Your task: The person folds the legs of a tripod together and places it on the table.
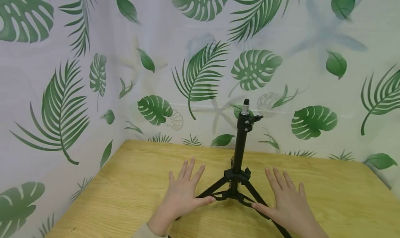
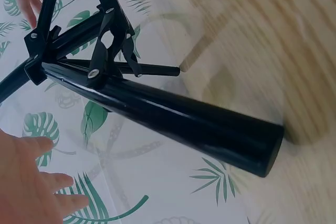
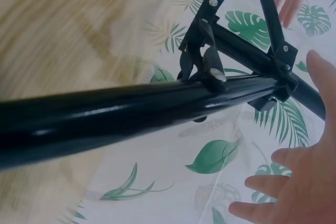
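Observation:
A black tripod light stand [image 1: 240, 147] stands upright on the wooden table, its legs spread and its short centre column topped by a silver spigot [image 1: 245, 108]. To its left, my left hand [image 1: 184, 193] is held with fingers spread and straight, palm down. My right hand [image 1: 287, 203] mirrors it on the other side, fingers also extended. Each thumb overlaps a leg in the head view, but the left wrist view shows the left hand [image 2: 26, 182] apart from the nearby leg [image 2: 189, 121]. Likewise, in the right wrist view the right hand [image 3: 310, 182] holds nothing.
The wooden table [image 1: 131, 182] reaches back to a white curtain [image 1: 150, 81] printed with green leaves, which also runs along the left side. A small clamp knob [image 1: 257, 118] juts rightward from the top of the column.

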`<state>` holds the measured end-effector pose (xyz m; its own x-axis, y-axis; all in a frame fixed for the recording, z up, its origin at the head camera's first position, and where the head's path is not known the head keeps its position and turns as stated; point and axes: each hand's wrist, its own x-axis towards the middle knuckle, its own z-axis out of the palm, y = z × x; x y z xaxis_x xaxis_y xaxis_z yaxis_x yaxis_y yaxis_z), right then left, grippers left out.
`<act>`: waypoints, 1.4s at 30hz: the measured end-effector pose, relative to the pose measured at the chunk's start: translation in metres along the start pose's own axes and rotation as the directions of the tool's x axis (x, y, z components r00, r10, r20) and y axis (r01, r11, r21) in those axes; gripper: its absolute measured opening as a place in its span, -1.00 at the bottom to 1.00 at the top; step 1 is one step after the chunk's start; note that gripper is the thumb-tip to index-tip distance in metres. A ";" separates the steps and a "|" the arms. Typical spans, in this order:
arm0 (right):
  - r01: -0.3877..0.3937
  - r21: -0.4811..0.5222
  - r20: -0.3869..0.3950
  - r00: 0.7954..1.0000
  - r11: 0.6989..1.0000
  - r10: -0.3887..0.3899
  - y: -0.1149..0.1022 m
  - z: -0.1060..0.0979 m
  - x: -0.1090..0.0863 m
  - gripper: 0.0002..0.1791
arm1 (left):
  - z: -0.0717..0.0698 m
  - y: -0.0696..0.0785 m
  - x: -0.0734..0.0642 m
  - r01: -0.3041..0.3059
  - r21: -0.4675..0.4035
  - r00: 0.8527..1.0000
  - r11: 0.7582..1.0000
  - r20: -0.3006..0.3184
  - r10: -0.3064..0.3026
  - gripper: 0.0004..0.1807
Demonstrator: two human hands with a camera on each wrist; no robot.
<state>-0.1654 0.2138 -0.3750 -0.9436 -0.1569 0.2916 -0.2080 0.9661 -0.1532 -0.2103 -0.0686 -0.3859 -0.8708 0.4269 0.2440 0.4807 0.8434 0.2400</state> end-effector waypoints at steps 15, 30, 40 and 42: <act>0.072 0.050 -0.135 0.989 0.996 -0.065 -0.003 -0.001 -0.001 -0.02 | 0.004 0.004 0.000 -0.117 -0.083 0.986 0.990 -0.127 0.106 -0.16; 0.103 0.549 -0.223 0.974 0.830 0.026 -0.010 -0.031 0.020 -0.41 | 0.007 -0.003 0.000 -0.084 -0.555 0.996 0.828 -0.060 0.060 -0.35; 0.234 0.667 -0.385 0.921 0.708 0.058 -0.017 -0.077 0.049 -0.62 | 0.010 -0.010 0.002 0.037 -0.625 0.993 0.779 0.113 0.043 -0.53; 0.240 0.672 -0.400 0.914 0.700 0.070 -0.017 -0.087 0.055 -0.62 | 0.010 -0.011 0.002 0.038 -0.600 0.989 0.799 0.134 0.054 -0.53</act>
<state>-0.1912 0.2065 -0.2741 -0.7738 0.0066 0.6334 -0.5456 0.5008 -0.6719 -0.2182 -0.0738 -0.3971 -0.8495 0.5118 0.1280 0.4130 0.4940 0.7651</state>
